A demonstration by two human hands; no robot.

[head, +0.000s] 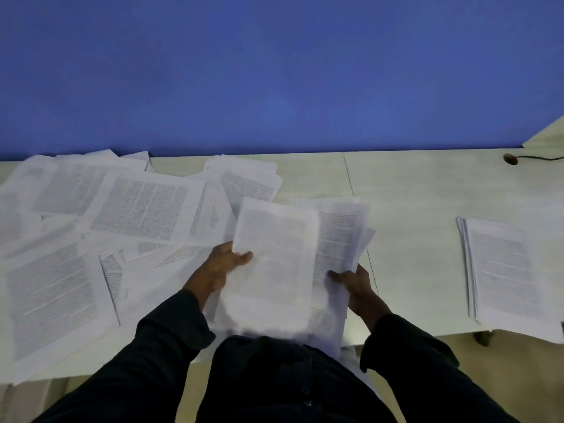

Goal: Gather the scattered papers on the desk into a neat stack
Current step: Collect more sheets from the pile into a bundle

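Several printed white sheets (91, 233) lie scattered and overlapping across the left half of the pale desk (421, 190). My left hand (219, 267) grips a blurred printed sheet (274, 264) by its left edge, thumb on top, lifted above the desk's front edge. My right hand (357, 285) holds a loose bundle of papers (338, 236) fanned out just behind and to the right of that sheet. A squared stack of papers (503, 270) rests on the desk at the right.
A blue wall (274, 71) rises behind the desk. A cable hole with a dark cord (511, 159) sits at the back right. A seam (351, 178) runs across the desk top. My dark sleeves and torso fill the bottom of the view.
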